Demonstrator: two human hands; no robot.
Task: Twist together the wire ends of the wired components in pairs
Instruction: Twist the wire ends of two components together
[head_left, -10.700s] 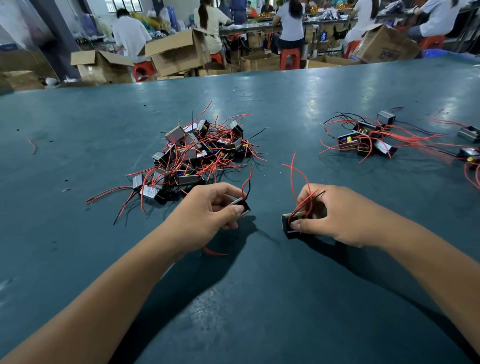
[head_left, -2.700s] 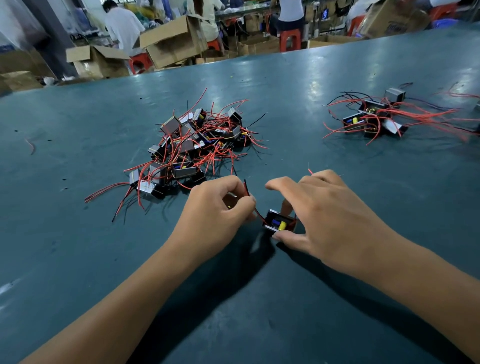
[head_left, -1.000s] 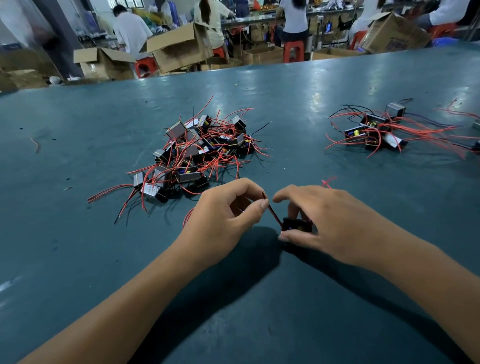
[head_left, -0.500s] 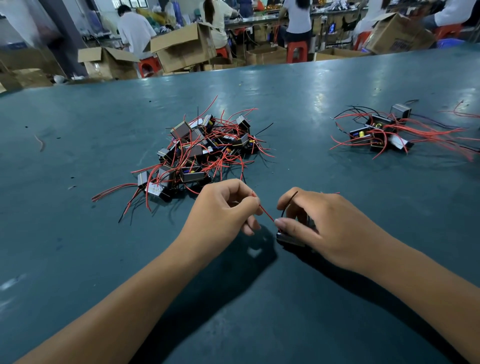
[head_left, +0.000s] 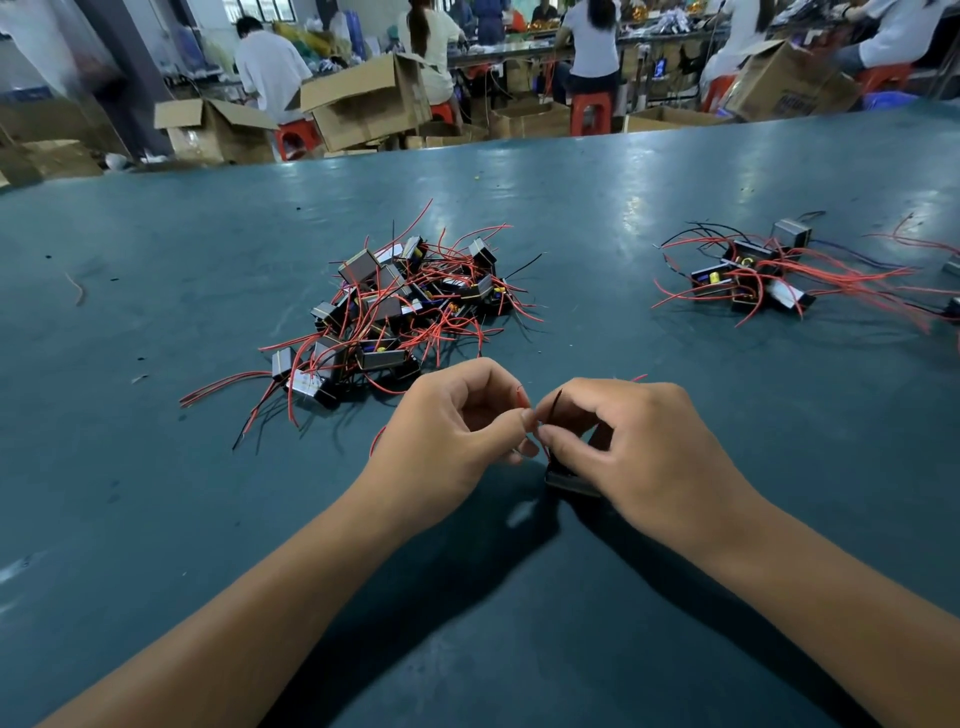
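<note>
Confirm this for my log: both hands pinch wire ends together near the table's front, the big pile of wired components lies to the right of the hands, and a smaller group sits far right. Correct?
Not quite. In the head view the big pile lies ahead and to the left of the left hand and right hand, not right. The smaller group is indeed far right.

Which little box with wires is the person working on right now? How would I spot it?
Start at the big pile of wired boxes in the middle of the teal table, then look nearer, where the two hands meet. The black box sits under the right hand. Unlike the others, it lies alone, partly hidden by fingers.
</note>
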